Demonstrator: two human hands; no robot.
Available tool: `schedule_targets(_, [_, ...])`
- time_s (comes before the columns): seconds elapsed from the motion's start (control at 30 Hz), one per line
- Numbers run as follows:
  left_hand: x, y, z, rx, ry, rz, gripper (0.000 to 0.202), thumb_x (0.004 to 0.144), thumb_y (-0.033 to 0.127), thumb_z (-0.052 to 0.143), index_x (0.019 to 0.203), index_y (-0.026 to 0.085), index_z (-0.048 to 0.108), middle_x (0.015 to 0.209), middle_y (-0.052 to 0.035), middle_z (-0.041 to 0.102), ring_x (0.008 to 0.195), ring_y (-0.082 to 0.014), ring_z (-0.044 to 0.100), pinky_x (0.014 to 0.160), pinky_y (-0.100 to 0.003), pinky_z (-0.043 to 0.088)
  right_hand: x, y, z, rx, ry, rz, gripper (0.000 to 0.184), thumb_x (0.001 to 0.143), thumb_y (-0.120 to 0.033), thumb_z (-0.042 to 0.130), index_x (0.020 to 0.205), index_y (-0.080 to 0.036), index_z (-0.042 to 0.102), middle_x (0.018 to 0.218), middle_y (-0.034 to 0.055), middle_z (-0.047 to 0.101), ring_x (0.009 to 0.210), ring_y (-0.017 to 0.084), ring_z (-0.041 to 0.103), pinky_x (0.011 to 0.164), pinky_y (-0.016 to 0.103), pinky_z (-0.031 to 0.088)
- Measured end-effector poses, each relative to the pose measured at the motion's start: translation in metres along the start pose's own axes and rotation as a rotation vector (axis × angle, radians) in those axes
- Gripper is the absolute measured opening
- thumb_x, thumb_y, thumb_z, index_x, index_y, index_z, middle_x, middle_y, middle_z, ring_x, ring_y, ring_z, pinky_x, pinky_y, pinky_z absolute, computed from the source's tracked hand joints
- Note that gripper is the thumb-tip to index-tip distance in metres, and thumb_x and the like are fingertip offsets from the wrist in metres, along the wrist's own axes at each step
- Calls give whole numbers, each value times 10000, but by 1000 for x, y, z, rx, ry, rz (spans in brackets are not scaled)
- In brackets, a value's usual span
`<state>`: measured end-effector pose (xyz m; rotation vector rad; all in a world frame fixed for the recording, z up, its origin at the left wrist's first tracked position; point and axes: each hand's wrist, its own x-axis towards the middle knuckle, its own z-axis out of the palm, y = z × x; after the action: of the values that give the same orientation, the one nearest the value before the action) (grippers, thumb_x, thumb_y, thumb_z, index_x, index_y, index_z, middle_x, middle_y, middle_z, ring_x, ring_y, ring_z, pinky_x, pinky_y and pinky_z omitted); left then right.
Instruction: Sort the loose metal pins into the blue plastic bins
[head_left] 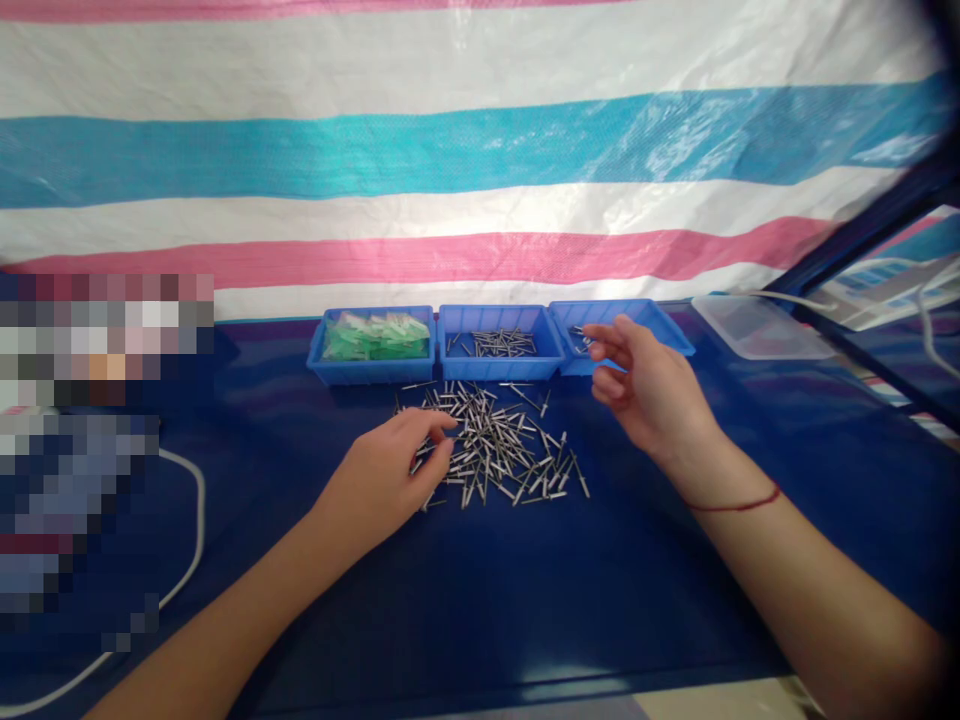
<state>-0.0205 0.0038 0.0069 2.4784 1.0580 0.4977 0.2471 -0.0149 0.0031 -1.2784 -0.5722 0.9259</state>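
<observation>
Three blue bins (501, 371) and one clear plastic tray (759, 328) sit across the centre and right of the frame. One left hand (390, 458), one right hand (660, 393) and one red bracelet (739, 507) appear left to right. Rivets (489, 440) at centre number many dozens, too overlapped to count exactly.

Both hands (394, 460) (651, 385) loosely curled, held apart

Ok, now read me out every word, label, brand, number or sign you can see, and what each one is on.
None: no readable text on the left bin, middle bin, right bin or striped sheet.
Any print on the green pieces or metal rivets: too small to read.
Pixelated patch: unreadable.
</observation>
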Motion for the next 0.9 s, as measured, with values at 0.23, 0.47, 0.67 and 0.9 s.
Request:
schedule_targets(0.23, [-1,-10,7,260,-99,70,180,902,257,479,917,174,638,927,-43,646,808,-168,618,716,-264,467,-12,7,9,-58,-154,29,220,799,-371,603,802,-157,658,648,-29,479,368,18,299,333,204,180])
schedule_targets(0.47, [-1,-12,7,309,-183,86,237,950,316,443,954,200,650,977,-33,628,836,-160,624,731,-264,477,-30,17,21,-274,-311,-85,249,835,-380,571,775,-152,651,641,-21,496,429,43,350,383,211,216])
schedule_targets(0.67, [1,-15,11,418,-178,116,204,950,256,448,910,161,623,929,-54,612,818,-181,602,732,-296,477,-43,25,27,-613,-444,-257,246,872,-333,518,777,-149,650,626,-7,518,557,95,436,501,238,331])
schedule_targets(0.9, [0,-5,12,103,41,79,181,964,220,406,907,149,562,896,-49,590,825,-158,570,782,-285,448,-56,31,31,-768,-599,-520,108,791,-202,615,876,-163,670,711,-2,578,550,88,456,530,242,373])
